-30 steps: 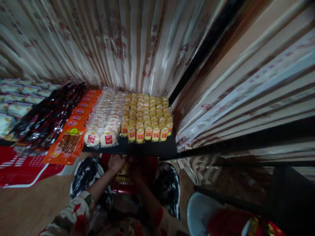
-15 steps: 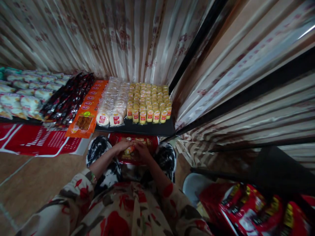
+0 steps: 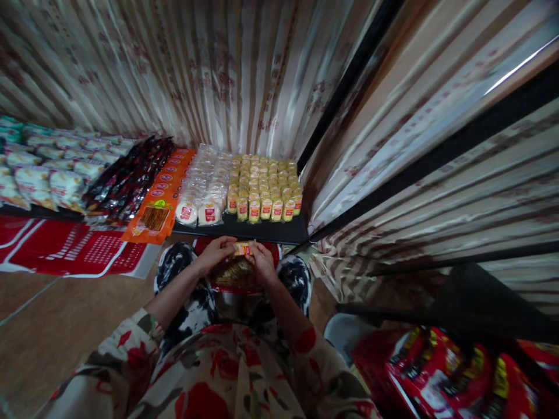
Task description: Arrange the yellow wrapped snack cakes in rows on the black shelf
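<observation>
My left hand (image 3: 215, 254) and my right hand (image 3: 263, 261) meet just below the black shelf edge (image 3: 253, 231). Together they pinch a small yellow packet (image 3: 243, 249) with a red label. Under the hands, between my knees, sits a red box (image 3: 238, 273) filled with more such packets. On the shelf right in front stand rows of matching yellow packets (image 3: 265, 187), with round white packs (image 3: 203, 189) to their left.
Further left on the shelf lie orange packs (image 3: 157, 201), dark red-black packs (image 3: 126, 180) and pale bags (image 3: 43, 174). Striped curtains hang behind and to the right. A red mat (image 3: 65, 253) covers the floor at left. Red bags (image 3: 445, 372) and a grey stool (image 3: 345, 331) sit at lower right.
The view has tipped down and steadied. My hands have come up out of the red box, holding a small yellow packet between them.
</observation>
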A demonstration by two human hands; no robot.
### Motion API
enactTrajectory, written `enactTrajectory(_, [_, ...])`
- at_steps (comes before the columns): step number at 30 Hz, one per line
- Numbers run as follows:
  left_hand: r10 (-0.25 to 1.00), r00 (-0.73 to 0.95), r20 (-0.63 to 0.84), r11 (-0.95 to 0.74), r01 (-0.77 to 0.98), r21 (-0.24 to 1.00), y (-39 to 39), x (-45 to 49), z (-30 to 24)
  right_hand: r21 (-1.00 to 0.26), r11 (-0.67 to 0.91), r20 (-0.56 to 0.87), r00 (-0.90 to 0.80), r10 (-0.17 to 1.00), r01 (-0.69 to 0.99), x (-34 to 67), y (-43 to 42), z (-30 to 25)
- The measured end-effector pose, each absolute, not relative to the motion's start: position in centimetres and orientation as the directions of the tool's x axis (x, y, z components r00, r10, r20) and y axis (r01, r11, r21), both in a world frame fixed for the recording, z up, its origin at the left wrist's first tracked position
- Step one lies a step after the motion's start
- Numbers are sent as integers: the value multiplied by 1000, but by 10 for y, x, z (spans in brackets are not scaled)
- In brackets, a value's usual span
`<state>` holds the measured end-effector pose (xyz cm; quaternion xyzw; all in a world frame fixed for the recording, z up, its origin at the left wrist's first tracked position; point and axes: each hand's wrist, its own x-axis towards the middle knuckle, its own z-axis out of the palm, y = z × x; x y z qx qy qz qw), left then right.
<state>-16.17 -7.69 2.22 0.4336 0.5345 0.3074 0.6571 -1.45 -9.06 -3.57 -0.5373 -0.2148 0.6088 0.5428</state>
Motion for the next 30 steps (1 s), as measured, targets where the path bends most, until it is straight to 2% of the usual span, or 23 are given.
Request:
enactTrajectory(5, [922, 115, -371, 377, -41, 925, -79, -157, 23, -806, -271, -425, 196, 884, -527, -26, -97, -26])
enactTrajectory(9, [960, 2, -281, 281, 23, 959, -74, -155, 14, -807, -274, -419, 181, 890, -523, -33, -98, -22])
enactTrajectory(16, [976, -46, -211, 216, 210, 954, -61, -160, 7, -926, -292, -331, 142, 933, -238, -33, -86, -24])
enactTrajectory(22, [997, -76, -8, 41, 446, 894, -39, -160, 15, -985, -167, -172, 136, 976, -43, -38, -59, -31])
enactTrajectory(26, [982, -145, 125, -43, 469, 882, -28, -155, 14, -995, -50, -35, 172, 985, 84, -44, -38, -31])
enactTrajectory(30, [948, -150, 281, -162, 533, 831, -33, -149, 5, -984, -19, 21, 223, 975, 176, -48, -23, -33])
